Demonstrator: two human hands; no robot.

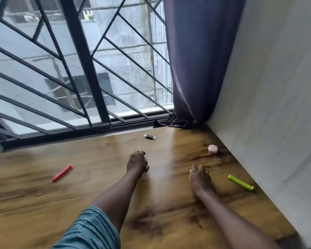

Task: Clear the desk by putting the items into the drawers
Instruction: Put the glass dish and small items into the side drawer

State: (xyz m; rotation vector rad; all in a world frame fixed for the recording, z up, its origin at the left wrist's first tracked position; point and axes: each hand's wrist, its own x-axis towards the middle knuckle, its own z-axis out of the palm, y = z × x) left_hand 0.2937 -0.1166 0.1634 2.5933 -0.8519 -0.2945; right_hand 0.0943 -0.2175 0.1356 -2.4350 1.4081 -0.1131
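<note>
The wooden desk (97,177) carries a red stick-shaped item (62,173) at the left, a black and silver USB stick (149,137) near the window, a small pink round jar (213,149) by the wall, and a lime-green tube (241,182) at the right. My left hand (136,162) lies mid-desk with its fingers curled; a small pale thing (147,167) peeks out at its right edge, too small to identify. My right hand (199,178) rests on the desk with relaxed fingers, left of the green tube and apart from it. No drawer is in view.
A barred window (83,69) runs along the desk's far edge. A dark curtain (196,69) hangs in the far right corner, its hem bunched on the desk. A white wall (276,105) borders the right side.
</note>
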